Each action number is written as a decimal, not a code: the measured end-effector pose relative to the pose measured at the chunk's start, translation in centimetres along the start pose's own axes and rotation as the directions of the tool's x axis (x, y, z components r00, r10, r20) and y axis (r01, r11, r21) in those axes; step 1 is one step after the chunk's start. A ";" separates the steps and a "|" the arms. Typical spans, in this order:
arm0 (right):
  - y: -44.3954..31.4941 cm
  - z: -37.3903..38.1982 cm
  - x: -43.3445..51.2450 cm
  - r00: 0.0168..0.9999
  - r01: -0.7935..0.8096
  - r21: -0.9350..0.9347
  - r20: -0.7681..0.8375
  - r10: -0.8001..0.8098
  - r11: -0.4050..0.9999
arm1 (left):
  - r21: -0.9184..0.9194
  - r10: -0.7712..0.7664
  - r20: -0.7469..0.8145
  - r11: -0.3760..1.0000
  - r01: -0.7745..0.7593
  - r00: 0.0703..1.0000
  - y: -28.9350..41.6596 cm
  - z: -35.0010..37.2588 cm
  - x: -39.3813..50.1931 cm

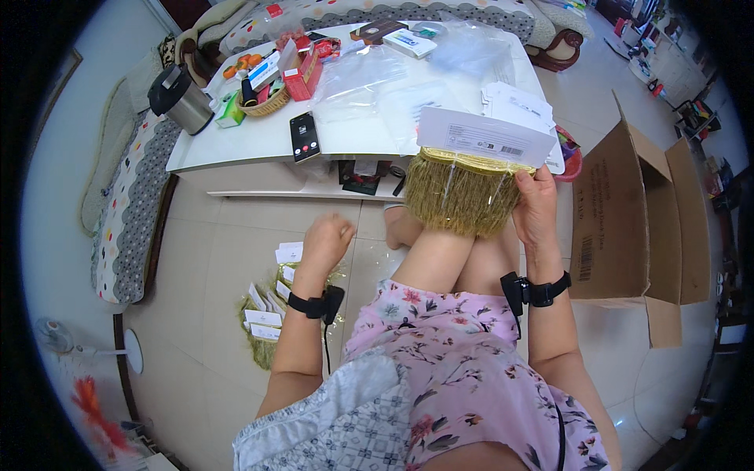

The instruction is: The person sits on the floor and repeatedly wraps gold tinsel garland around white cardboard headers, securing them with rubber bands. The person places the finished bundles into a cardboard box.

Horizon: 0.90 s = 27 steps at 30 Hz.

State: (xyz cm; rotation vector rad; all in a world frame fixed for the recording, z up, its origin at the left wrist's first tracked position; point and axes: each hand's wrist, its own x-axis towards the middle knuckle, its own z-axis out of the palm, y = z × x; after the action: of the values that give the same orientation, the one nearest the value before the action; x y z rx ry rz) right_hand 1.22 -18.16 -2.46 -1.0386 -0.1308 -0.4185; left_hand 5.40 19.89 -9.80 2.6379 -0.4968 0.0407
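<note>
My right hand (536,203) grips the right end of a gold tinsel fringe garland (462,191), thumb on its braided top band. A white printed header card (486,136) stands up from that band and bears writing and a barcode. The fringe hangs over my knees, with two pale ties across it. Apart from it, to the left, my left hand (327,242) hangs above the floor with its fingers curled in; it looks blurred, and nothing shows in it. Beyond that wrist, several carded gold fringe bundles (263,318) lie heaped on the tiles.
A white coffee table (247,147) carries a smartphone (304,136), a wicker basket (268,106), a steel vacuum jug (181,100), clear plastic bags (359,76) and white cards (515,106). An open cardboard box (609,206) stands at right, near a red basket (570,171). A sofa (132,218) lines the left.
</note>
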 end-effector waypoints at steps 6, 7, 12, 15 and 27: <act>0.2 1.2 -0.6 1.000 -0.001 -0.067 0.031 0.003 0.998 | -0.290 0.237 -0.546 0.847 -0.446 0.804 13.8 -6.6 3.7; 0.2 1.3 -0.7 0.999 0.005 -0.084 0.033 -0.003 0.996 | -0.203 0.313 -0.563 0.845 -0.495 0.765 14.8 -7.2 4.2; 0.0 1.3 -1.1 0.995 0.016 -0.125 0.098 -0.003 0.992 | -0.056 0.412 -0.557 0.848 -0.528 0.721 16.5 -7.4 5.4; 0.1 0.9 -1.5 0.994 0.011 -0.126 0.105 0.003 0.992 | -0.426 0.215 -0.571 0.747 -0.510 0.792 16.2 -6.4 5.5; -0.3 -1.5 -1.3 0.997 0.061 -0.149 -0.035 -0.067 0.987 | 0.044 -0.411 -0.103 0.908 0.417 0.906 -2.5 -3.5 1.2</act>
State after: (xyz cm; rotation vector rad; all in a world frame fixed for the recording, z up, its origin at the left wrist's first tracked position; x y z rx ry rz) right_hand -0.27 -19.24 -3.39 -1.1731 -0.0986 -0.5126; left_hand 7.64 23.11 -7.57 2.7339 0.1062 0.0448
